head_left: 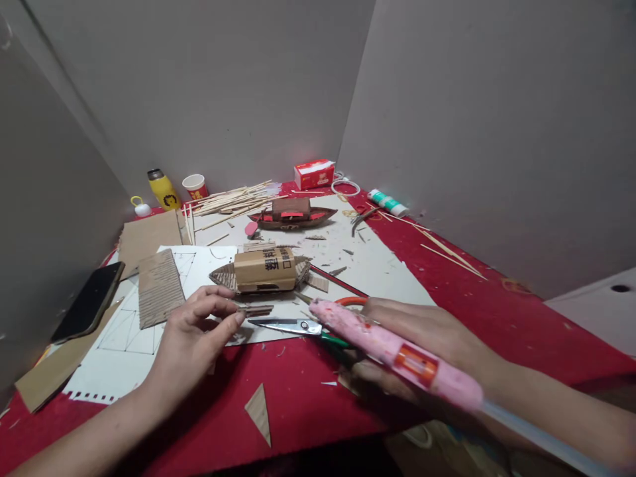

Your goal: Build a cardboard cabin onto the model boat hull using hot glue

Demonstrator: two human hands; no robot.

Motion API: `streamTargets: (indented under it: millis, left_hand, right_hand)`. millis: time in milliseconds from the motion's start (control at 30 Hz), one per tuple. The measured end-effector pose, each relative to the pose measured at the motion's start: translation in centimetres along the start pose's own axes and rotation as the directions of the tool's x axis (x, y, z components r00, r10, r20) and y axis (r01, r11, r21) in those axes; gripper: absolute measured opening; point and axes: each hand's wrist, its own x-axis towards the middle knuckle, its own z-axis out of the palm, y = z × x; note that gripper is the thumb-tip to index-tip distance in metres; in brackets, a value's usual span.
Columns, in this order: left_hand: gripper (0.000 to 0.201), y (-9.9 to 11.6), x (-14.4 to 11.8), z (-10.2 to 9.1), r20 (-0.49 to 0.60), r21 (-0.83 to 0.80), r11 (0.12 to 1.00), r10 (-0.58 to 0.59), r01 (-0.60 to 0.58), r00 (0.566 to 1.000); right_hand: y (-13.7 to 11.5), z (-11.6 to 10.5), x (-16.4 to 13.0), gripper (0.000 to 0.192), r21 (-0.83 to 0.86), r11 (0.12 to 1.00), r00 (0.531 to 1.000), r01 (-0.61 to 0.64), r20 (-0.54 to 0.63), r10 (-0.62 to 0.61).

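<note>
My left hand (199,331) pinches a small narrow brown strip (258,310) that looks like corrugated cardboard, between thumb and fingertips. My right hand (422,331) is wrapped round a pink hot glue gun (358,331), a clear glue stick running out of its back. The gun's nozzle points left, close to the front right of a cardboard boat (263,271) with a rounded brown roof and ridged pointed ends. Under the gun lie scissors (285,324) with orange and green handles, blades toward my left hand. The gun's grip is mostly hidden.
A finished-looking dark brown boat (293,215) stands behind. Around it are wooden sticks (233,199), a phone (89,301), cardboard pieces (161,288), a drawing on paper (129,331), a paper cup (195,187), a yellow bottle (163,191) and a red box (314,175). Walls enclose the table.
</note>
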Motion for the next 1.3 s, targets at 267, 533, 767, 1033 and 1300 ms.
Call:
streamTargets:
  millis: [267,533,767,1033,1300]
  left_hand:
    - [0.011,-1.1,1.2,0.2,0.045,-0.056,0.998,-0.035,0.038,0.998]
    - [0.008,-1.1,2.3,1.6,0.176,-0.201,0.965,-0.134,0.169,0.975]
    - [0.008,-1.4,2.6,1.8,0.153,-0.207,0.969,-0.103,0.134,0.983]
    - [0.006,-1.7,2.5,1.9,0.169,-0.220,0.963,-0.118,0.154,0.979]
    - [0.005,-1.9,2.5,1.9,0.168,-0.213,0.965,-0.117,0.152,0.979]
  right_hand:
    - [-0.5,1.9,3.4,0.036,-0.320,0.925,0.973,0.204,0.170,-0.156]
    - [-0.2,2.8,4.3,0.032,-0.406,0.879,0.966,0.248,0.168,-0.195]
    - [0.1,3.1,4.5,0.032,-0.419,0.875,0.966,0.242,0.188,-0.176]
    - [0.1,3.4,4.7,0.037,-0.411,0.872,0.964,0.264,0.126,-0.233]
    - [0.2,3.3,4.4,0.041,-0.425,0.867,0.966,0.260,0.120,-0.231]
